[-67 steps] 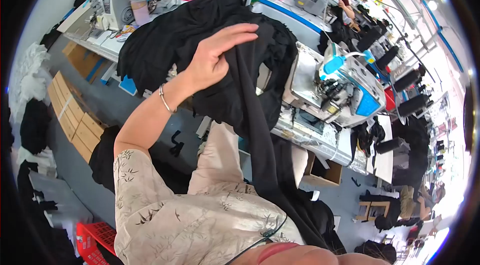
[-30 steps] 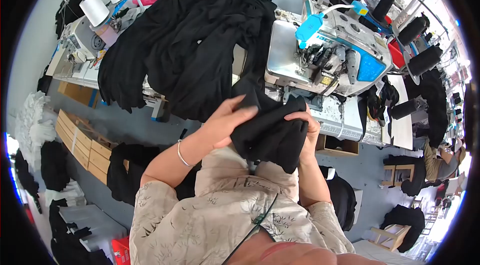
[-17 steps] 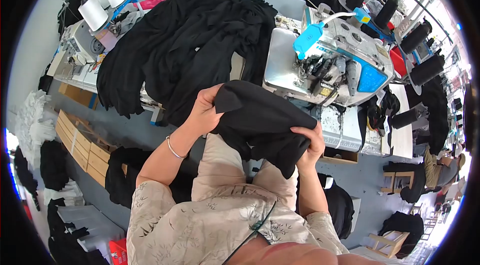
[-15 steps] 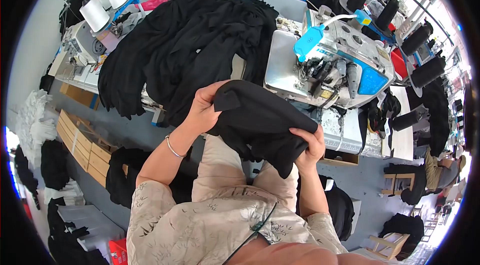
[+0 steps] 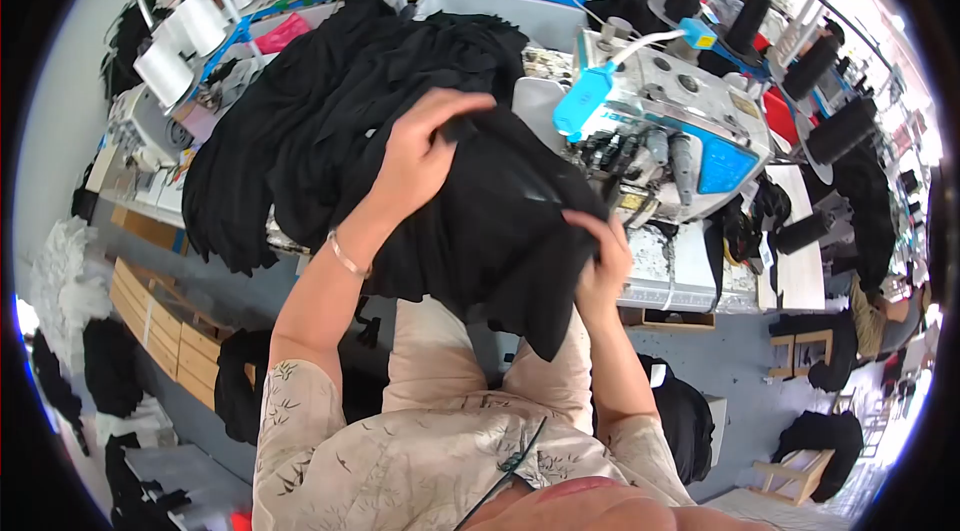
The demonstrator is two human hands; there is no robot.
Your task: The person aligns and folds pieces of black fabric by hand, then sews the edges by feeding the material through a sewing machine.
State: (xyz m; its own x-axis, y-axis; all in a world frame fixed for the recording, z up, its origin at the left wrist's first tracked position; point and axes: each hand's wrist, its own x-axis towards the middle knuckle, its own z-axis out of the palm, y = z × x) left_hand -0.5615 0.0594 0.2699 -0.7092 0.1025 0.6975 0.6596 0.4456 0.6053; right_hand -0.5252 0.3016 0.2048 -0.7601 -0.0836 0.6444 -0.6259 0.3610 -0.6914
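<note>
1 blk cloth (image 5: 500, 221) btwn hands (image 5: 412, 159) (image 5: 605, 269), long axis slanting down-R.

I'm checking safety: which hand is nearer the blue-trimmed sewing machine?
Right. The right hand is just in front of the sewing machine; the left hand is farther off, leftward.

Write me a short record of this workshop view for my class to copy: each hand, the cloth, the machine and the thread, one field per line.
Left hand: holds the upper edge of the black cloth; bracelet on wrist
Right hand: holds the cloth's other side
Held cloth: spread between both hands
Cloth pile: black, heaped left of the machine
Sewing machine: pale body, blue panel
Thread: white cones upper left, black cones upper right
</note>
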